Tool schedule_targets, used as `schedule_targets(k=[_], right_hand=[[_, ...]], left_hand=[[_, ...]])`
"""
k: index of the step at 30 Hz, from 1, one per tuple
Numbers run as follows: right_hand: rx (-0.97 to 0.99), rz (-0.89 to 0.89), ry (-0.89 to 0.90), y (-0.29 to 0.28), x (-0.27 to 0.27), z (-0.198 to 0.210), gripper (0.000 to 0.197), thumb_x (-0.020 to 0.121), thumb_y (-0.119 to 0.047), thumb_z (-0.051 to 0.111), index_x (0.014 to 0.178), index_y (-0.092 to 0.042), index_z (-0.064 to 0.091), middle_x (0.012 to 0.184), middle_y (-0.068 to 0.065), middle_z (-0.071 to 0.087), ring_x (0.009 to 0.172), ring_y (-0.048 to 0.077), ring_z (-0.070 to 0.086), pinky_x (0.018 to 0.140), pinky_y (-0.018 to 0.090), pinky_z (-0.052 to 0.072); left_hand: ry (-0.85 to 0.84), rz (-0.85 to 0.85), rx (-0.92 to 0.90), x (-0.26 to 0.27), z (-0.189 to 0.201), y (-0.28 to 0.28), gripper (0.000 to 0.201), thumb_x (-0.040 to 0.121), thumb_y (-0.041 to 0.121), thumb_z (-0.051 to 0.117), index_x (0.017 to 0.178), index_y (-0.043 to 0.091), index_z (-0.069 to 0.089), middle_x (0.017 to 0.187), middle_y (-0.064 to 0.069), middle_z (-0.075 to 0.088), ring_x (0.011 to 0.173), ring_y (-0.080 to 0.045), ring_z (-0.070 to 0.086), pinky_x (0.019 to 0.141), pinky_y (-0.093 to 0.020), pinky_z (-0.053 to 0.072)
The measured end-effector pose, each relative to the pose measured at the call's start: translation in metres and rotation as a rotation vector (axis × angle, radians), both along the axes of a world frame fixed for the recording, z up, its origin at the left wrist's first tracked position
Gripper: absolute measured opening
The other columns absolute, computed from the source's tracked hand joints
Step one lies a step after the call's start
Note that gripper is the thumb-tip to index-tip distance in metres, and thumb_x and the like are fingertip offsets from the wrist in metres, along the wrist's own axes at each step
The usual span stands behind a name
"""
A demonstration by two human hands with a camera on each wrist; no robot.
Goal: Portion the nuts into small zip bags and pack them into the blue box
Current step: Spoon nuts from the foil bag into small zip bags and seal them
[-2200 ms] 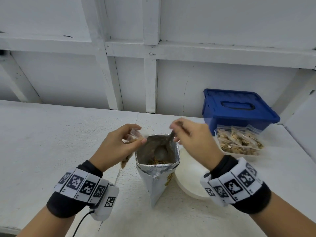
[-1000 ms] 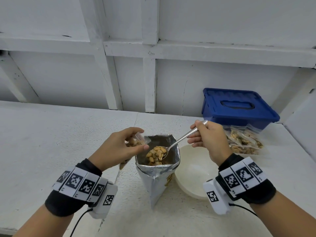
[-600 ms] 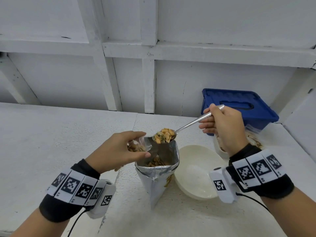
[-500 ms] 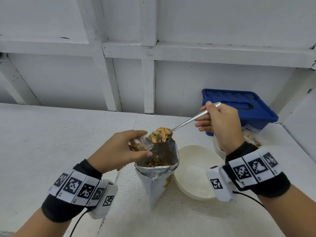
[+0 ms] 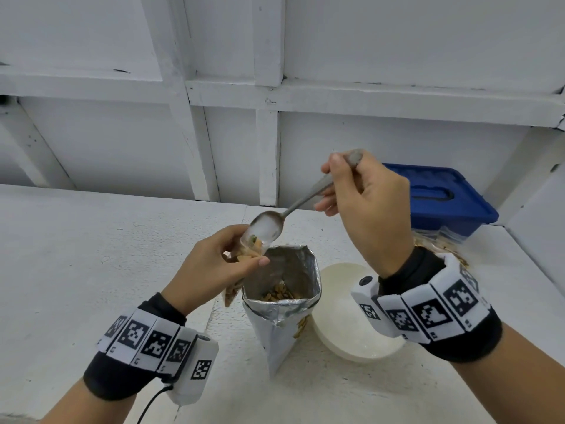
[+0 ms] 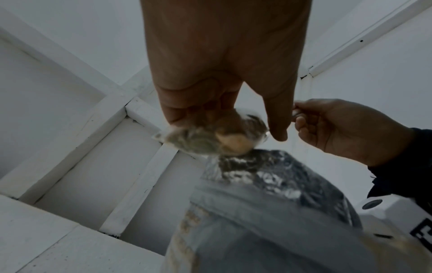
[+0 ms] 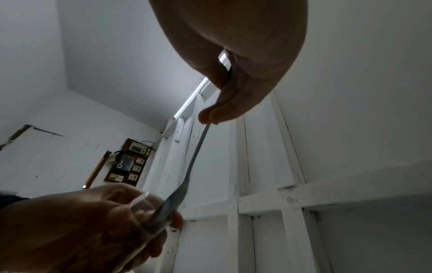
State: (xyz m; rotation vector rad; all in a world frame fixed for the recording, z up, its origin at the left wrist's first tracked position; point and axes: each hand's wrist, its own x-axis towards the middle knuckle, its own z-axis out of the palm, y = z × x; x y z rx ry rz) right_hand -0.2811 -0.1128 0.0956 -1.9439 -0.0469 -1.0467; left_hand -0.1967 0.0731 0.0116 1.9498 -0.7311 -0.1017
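While right hand (image 5: 363, 206) grips tipped spoon (image 5: 266, 227), left hand (image 5: 214, 264) pinches half-filled zip bag (image 5: 249, 250) above foil pouch (image 5: 282, 301); filled bags (image 5: 449, 240) wait beside closed blue box (image 5: 440, 197), packing apparently not begun.

A plain work room is shown, more like a small back room or store room than a home kitchen. A long white table (image 5: 91, 255) is set against a white wall (image 5: 397, 41) made of painted wood boards and beams. A board of switches and sockets (image 7: 127, 162) is fixed to another wall, and a long tube light (image 7: 191, 96) is seen above. Bare white paint is seen everywhere.
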Motion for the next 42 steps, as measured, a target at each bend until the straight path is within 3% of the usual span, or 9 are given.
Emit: schedule_targets(k=[6,10,17,23,27,30,35,38,42], right_hand=[[0.148,-0.066,0.027,-0.025,-0.006,0.002,0.019,0.097,-0.023,0.045,0.083,-0.017,0.057,0.064,0.001,0.063,0.052,0.008,0.064,0.049,0.02,0.052],[0.085,-0.014,0.27,-0.029,-0.012,-0.02,0.014,0.095,-0.022,0.044,0.085,-0.019,0.053,0.07,0.001,0.062,0.056,0.004,0.062,0.052,0.015,0.051],[-0.232,0.074,0.675,-0.005,-0.009,-0.074,0.01,0.092,-0.027,0.053,0.092,-0.019,0.059,0.082,-0.004,0.064,0.077,0.012,0.059,0.069,0.022,0.048],[-0.294,-0.005,0.6,-0.001,-0.001,-0.065,0.035,0.09,-0.047,0.046,0.107,-0.021,0.062,0.1,-0.008,0.063,0.099,0.013,0.049,0.088,0.037,0.042],[-0.384,0.0,0.571,0.004,-0.003,-0.054,0.057,0.073,-0.067,0.041,0.116,-0.031,0.055,0.11,-0.02,0.056,0.107,0.003,0.04,0.089,0.034,0.028],[-0.325,0.083,0.564,0.006,-0.004,-0.055,0.05,0.076,-0.06,0.056,0.114,-0.028,0.057,0.1,-0.014,0.063,0.098,0.007,0.053,0.091,0.04,0.04],[-0.068,0.203,0.574,-0.003,-0.006,-0.053,0.027,0.085,-0.027,0.062,0.11,-0.017,0.062,0.09,-0.013,0.061,0.082,-0.005,0.056,0.071,0.001,0.039],[-0.043,0.243,0.598,-0.01,-0.005,-0.054,0.022,0.087,-0.026,0.06,0.108,-0.021,0.062,0.091,-0.014,0.063,0.084,-0.004,0.058,0.068,0.002,0.041],[0.101,0.238,0.505,-0.012,-0.004,-0.054,0.015,0.088,-0.028,0.058,0.101,-0.025,0.063,0.091,-0.014,0.065,0.084,-0.004,0.059,0.071,0.006,0.045]], left_hand=[[0.01,0.016,-0.02,0.004,0.003,0.007,0.051,0.054,0.063,0.062,0.101,0.045,0.055,0.092,0.012,0.068,0.084,-0.001,0.063,0.074,-0.018,0.054],[-0.01,0.059,-0.072,0.006,0.012,0.008,0.043,0.064,0.051,0.077,0.1,0.037,0.057,0.093,0.011,0.067,0.082,0.002,0.063,0.072,-0.012,0.052],[-0.108,0.14,-0.146,0.005,0.029,-0.009,0.026,0.078,0.026,0.068,0.102,0.019,0.06,0.082,0.015,0.064,0.068,0.01,0.061,0.061,-0.005,0.046],[-0.137,0.182,-0.2,-0.006,0.038,-0.028,0.025,0.075,0.031,0.071,0.089,0.02,0.053,0.077,0.013,0.062,0.067,0.007,0.06,0.056,-0.007,0.043],[-0.099,0.167,-0.258,-0.013,0.041,-0.039,0.031,0.071,0.03,0.075,0.082,0.022,0.046,0.073,0.008,0.062,0.062,0.007,0.06,0.053,-0.006,0.042],[-0.039,0.132,-0.275,-0.016,0.041,-0.044,0.037,0.063,0.042,0.073,0.083,0.026,0.046,0.078,0.005,0.066,0.067,0.003,0.063,0.058,-0.009,0.047],[0.056,-0.015,-0.352,-0.017,0.041,-0.042,0.026,0.075,0.036,0.063,0.096,0.022,0.06,0.088,0.003,0.07,0.085,-0.007,0.068,0.076,-0.023,0.055],[0.044,-0.023,-0.362,-0.014,0.039,-0.042,0.009,0.087,0.013,0.057,0.088,0.019,0.064,0.077,0.007,0.071,0.079,-0.007,0.068,0.07,-0.022,0.056],[-0.024,-0.025,-0.324,-0.008,0.034,-0.043,0.011,0.086,0.009,0.06,0.082,0.018,0.065,0.072,0.012,0.07,0.072,-0.006,0.067,0.065,-0.021,0.055]])
